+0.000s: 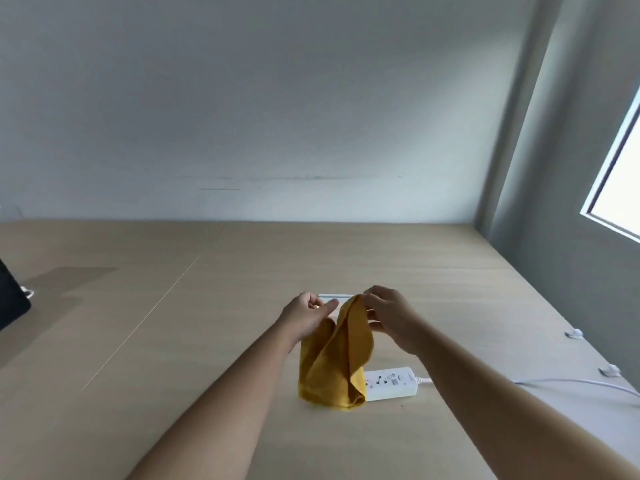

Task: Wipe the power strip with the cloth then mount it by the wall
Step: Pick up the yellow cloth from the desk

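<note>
Both hands, left (309, 315) and right (391, 315), pinched mustard-yellow cloth (334, 362) top, hem draped over white power strip (391, 382), readied for wiping.

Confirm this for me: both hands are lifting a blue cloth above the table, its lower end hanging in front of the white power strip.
Wrong on the colour. The head view shows the cloth is mustard yellow, not blue. The rest holds: the left hand and right hand lift it above the table, its lower end hanging in front of the white power strip.
</note>
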### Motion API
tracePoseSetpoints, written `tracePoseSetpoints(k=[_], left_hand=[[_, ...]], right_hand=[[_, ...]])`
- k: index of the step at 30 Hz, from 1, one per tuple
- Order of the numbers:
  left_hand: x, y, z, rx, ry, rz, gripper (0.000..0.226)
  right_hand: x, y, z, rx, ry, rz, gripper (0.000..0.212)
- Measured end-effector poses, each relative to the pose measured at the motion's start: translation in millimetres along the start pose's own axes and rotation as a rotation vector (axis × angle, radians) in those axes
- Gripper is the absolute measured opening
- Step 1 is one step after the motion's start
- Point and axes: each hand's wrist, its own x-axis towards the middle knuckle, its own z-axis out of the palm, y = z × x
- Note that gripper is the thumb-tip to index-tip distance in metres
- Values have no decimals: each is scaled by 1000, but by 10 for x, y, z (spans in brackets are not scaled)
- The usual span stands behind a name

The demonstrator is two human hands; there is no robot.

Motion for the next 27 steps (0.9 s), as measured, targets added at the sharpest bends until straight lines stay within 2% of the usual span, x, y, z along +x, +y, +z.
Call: tracePoseSetpoints(k=[2,4,6,8,13,14,17,18,21,22,24,26,27], left_hand=[[-37,18,25,-58,-91,41,45],[-88,27,48,-125,-205,100,27],[-121,18,87,-78,-262,154,10],[-137,20,140,-29,-251,199,19],[-73,156,20,-2,-226,229,23],[-43,207,-29,21,-225,232,19],[26,459,-158,86,-187,301,7],[30,561,-184,96,-199,340,7],[-21,873,-193,115,-301,404,8],[-47,960,-179,113,-321,415,8],[-64,1087,-140,79,-317,431,8],[-81,1177,-106,9,-294,414,5],[-94,1209,-93,-43,-298,397,2]], right_hand=[[35,-60,-28,20,85,2,19],[50,-124,-46,60,94,-12,20],[37,-200,-62,137,64,-26,20],[30,-279,-106,118,84,-44,21],[88,-439,-505,-267,259,-103,10],[79,-443,-625,-363,240,-98,9],[64,-314,-893,-536,153,-27,29],[57,-229,-932,-577,196,-28,32],[-8,36,-963,-824,520,-138,25],[-50,95,-942,-810,552,-194,22],[-134,156,-851,-600,364,-252,21],[-240,145,-692,-427,77,-204,13],[-275,144,-607,-393,-22,-163,17]])
